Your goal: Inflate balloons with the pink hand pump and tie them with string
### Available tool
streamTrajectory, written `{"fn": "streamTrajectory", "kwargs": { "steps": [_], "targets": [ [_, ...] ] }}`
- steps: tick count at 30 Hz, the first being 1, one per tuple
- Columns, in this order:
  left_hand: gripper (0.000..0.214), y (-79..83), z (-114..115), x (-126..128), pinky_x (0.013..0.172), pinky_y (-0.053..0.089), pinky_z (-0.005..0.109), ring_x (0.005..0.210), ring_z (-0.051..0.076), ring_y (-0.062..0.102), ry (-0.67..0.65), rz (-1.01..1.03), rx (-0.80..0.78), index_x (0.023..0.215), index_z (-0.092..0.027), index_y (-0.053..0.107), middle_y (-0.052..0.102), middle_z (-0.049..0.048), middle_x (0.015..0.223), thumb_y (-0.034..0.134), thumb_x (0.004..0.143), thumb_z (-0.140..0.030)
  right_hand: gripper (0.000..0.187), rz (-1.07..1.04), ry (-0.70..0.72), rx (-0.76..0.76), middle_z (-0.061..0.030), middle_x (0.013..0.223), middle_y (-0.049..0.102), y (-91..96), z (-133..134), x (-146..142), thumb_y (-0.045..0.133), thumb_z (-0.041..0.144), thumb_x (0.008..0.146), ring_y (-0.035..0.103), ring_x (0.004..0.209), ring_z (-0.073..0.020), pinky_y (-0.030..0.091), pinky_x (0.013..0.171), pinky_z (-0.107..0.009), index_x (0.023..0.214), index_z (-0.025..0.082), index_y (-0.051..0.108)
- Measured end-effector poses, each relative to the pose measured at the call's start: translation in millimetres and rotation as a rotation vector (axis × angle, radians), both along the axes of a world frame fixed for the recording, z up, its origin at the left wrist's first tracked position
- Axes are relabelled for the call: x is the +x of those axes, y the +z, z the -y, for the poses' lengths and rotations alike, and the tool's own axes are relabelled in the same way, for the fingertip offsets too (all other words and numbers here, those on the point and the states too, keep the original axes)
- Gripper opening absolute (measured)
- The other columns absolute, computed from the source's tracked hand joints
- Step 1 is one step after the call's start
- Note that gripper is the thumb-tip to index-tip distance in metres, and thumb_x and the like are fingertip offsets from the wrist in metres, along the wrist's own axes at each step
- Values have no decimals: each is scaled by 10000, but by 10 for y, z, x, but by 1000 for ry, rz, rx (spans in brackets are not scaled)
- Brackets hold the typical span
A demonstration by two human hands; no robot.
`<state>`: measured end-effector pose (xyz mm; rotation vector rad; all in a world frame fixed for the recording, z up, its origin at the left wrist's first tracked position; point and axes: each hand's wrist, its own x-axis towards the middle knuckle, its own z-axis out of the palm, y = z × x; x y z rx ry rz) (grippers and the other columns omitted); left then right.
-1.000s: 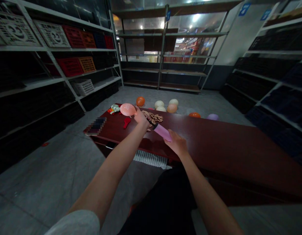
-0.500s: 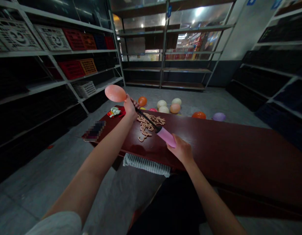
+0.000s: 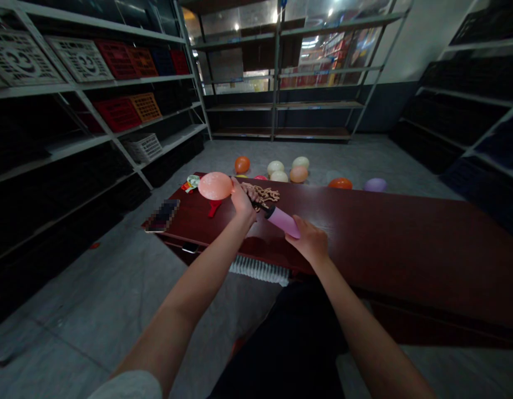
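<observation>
A partly inflated peach-orange balloon (image 3: 216,186) points to the left from my left hand (image 3: 242,198). Those fingers are closed round the balloon's neck and the black end of a balloon pump (image 3: 284,222). My right hand (image 3: 310,239) grips the pump's pink-purple barrel near its rear end. Only a short stretch of black rod shows between my left hand and the barrel. Behind the pump, a heap of tan, string-like uninflated balloons (image 3: 269,194) lies on the dark red table (image 3: 385,238), partly hidden by my left hand.
Red limp pieces (image 3: 214,208) and a pale green and red bundle (image 3: 192,183) lie at the table's left, near a blurred phone-like object (image 3: 164,215). Beyond the far edge, inflated balloons (image 3: 275,168) rest on the floor. Shelves with crates (image 3: 143,147) stand left.
My left hand and the balloon have moved right and lower, toward the pump's barrel. Much less of the black rod shows now. My right hand stays nearly in place.
</observation>
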<state>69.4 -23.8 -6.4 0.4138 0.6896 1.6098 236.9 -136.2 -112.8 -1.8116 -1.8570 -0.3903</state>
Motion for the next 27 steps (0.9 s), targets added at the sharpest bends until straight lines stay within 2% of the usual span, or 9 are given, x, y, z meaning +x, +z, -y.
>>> {"fn": "streamTrajectory", "kwargs": {
  "steps": [4,9,16,19,22,27],
  "targets": [
    [556,-185,224,42,381,277,218,364,76,299,-28,58,-47,664,-222,308,278,-72,478,490,1032,-598,470,65,12,-45,-90,1073,784,32,42,-35,702,367,859,721,855,-242,419,666,-297,1306,227,666],
    [485,-204,161,-104,387,294,213,355,78,324,44,50,-113,686,-225,333,319,-82,479,479,1061,-497,460,59,58,-81,-80,1112,788,82,58,-133,690,383,891,733,908,-234,445,705,-285,1324,234,648],
    [559,-34,-126,-360,368,278,200,339,67,303,163,5,-161,659,-229,294,309,-91,476,553,997,-591,452,45,68,-95,-82,1151,784,94,47,-151,677,369,909,746,932,-227,470,740,-282,1337,229,639],
    [622,79,-287,-515,356,262,203,329,68,287,126,-1,-141,641,-234,264,281,-92,455,592,938,-672,452,30,87,-75,-83,1141,787,68,37,-125,684,350,902,747,932,-224,479,754,-282,1332,221,643],
    [637,193,-449,-643,348,252,209,326,70,264,107,1,-136,629,-235,257,275,-87,442,591,938,-680,452,8,95,-58,-73,1095,792,44,20,-113,694,347,893,745,910,-220,478,744,-280,1323,215,649],
    [653,306,-625,-638,386,323,203,356,74,335,92,19,-95,633,-228,251,289,-79,449,608,929,-689,426,-40,62,-31,-70,1056,792,18,-18,-94,671,363,909,735,877,-215,469,714,-279,1311,222,657]
  ]
}}
